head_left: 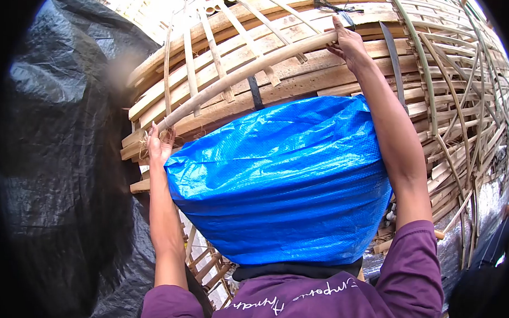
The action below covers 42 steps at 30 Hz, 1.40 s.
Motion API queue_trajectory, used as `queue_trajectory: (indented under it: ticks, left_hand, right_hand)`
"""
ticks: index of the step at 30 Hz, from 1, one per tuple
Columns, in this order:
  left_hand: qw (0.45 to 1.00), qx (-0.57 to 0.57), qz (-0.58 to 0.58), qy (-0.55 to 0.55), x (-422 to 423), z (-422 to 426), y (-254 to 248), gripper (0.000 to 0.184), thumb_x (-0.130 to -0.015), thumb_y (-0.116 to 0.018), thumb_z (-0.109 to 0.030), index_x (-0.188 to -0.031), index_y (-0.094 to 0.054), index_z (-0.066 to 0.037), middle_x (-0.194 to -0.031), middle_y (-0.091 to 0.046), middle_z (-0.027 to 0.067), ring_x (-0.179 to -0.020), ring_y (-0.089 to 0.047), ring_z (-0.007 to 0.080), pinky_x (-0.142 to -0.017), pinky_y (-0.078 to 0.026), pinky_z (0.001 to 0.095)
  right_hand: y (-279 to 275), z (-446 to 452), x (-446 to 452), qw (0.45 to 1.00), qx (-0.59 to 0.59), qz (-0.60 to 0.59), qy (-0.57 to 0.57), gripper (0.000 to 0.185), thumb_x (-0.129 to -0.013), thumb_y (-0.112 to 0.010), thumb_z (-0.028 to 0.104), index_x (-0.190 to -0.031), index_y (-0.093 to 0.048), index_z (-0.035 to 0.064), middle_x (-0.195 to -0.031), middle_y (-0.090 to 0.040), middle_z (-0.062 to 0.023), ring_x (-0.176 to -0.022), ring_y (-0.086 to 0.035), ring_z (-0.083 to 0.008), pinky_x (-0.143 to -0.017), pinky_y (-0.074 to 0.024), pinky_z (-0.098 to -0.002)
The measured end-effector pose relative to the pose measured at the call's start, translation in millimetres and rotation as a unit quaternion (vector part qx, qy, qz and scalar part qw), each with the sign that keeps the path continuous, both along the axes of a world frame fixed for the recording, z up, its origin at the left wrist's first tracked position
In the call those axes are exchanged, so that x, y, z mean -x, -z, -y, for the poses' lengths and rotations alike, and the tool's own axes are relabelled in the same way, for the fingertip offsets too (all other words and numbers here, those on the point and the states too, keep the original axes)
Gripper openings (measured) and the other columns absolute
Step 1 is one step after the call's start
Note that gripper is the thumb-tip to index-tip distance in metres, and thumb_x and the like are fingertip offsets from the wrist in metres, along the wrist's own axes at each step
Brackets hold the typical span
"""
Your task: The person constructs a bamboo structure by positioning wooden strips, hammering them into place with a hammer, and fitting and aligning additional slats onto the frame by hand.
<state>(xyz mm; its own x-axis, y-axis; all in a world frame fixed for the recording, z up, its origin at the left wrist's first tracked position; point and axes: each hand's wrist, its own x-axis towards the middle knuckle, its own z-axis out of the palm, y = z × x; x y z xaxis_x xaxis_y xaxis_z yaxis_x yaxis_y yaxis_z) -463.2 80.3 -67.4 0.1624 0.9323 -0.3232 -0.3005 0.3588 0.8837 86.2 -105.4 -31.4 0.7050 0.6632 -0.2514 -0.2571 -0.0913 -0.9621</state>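
Observation:
A long round bamboo pole [252, 73] slants across the stacked wood, rising to the right. My left hand [161, 143] grips its lower left end, fingers around it. At the upper right end, my right hand [351, 47] holds the pole between thumb and fingers. Several thin bamboo strips [216, 54] cross the pole and reach away from me; I cannot tell how they are joined to it. Below the pole, a blue tarp [276, 176] hangs over my front between my forearms.
Stacked wooden planks [302, 76] lie beneath the pole. A long dark blade [393, 63] stands right of my right hand. Bamboo latticework [464, 82] fills the right side, and a black plastic sheet [58, 152] covers the left. Black strapping [254, 92] binds the planks.

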Motion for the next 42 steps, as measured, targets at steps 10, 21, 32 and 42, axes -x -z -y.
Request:
queue_trajectory:
  ticks: [10,21,32,42]
  left_hand:
    - [1.000,0.006,0.000,0.017,4.2,-3.5,2.1,0.030,-0.097,-0.056,-0.037,-0.114,-0.053,-0.012,-0.104,-0.062,0.0083,-0.088,-0.063,0.0243,-0.084,-0.057,0.0429]
    - [1.000,-0.004,-0.001,0.027,2.7,-1.2,0.5,0.030,-0.096,-0.058,-0.037,-0.111,-0.054,-0.012,-0.100,-0.064,0.0078,-0.086,-0.066,0.0225,-0.081,-0.059,0.0394]
    - [1.000,0.002,-0.005,-0.004,-0.6,2.0,-2.4,0.031,-0.096,-0.058,-0.036,-0.113,-0.052,-0.011,-0.100,-0.062,0.0085,-0.083,-0.065,0.0230,-0.078,-0.059,0.0396]
    - [1.000,0.004,-0.005,-0.014,3.1,-2.1,3.7,0.033,-0.096,-0.059,-0.037,-0.116,-0.051,-0.011,-0.104,-0.059,0.0091,-0.086,-0.062,0.0237,-0.078,-0.059,0.0396]
  right_hand:
    - [4.4,-6.6,-2.7,0.999,-0.030,-0.026,0.018,0.046,-0.086,-0.067,0.050,-0.090,-0.068,0.0043,-0.087,-0.062,-0.0020,-0.079,-0.060,-0.0126,-0.069,-0.0595,-0.0252]
    - [1.7,-6.0,1.1,1.000,-0.013,0.006,0.024,0.043,-0.084,-0.072,0.046,-0.086,-0.064,0.0039,-0.083,-0.058,-0.0027,-0.075,-0.058,-0.0111,-0.063,-0.0606,-0.0254]
    - [-1.3,7.0,1.7,0.997,-0.056,-0.038,-0.032,0.039,-0.088,-0.070,0.041,-0.103,-0.065,0.0050,-0.089,-0.060,-0.0035,-0.082,-0.062,-0.0128,-0.069,-0.0595,-0.0256]
    - [-13.3,17.2,-1.3,0.991,0.019,0.035,-0.127,0.040,-0.091,-0.066,0.040,-0.108,-0.064,0.0045,-0.096,-0.060,-0.0040,-0.080,-0.062,-0.0095,-0.071,-0.0596,-0.0255]
